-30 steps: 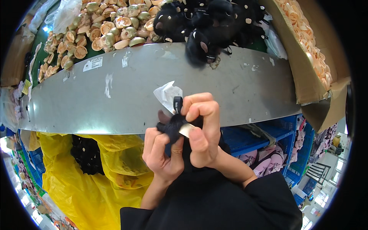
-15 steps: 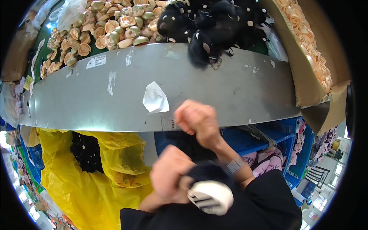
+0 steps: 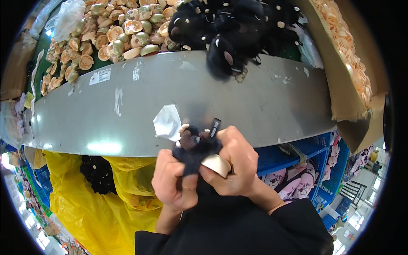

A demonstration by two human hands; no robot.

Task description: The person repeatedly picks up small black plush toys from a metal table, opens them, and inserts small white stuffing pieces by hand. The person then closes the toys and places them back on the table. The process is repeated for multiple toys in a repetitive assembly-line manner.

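Black plush (image 3: 192, 158), glossy curved shell (image 3: 217, 165) in 2 hands (image 3: 239, 160).

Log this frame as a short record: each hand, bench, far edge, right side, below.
Left hand: closed on a black plush piece
Right hand: gripping a smooth pale gold piece at the plush's lower right
Bench: grey metal surface, white scrap left of the plush
Far edge: gold-and-peach shells left, black plush pile right
Right side: cardboard box holding peach-coloured pieces
Below: yellow bag left, blue crates right
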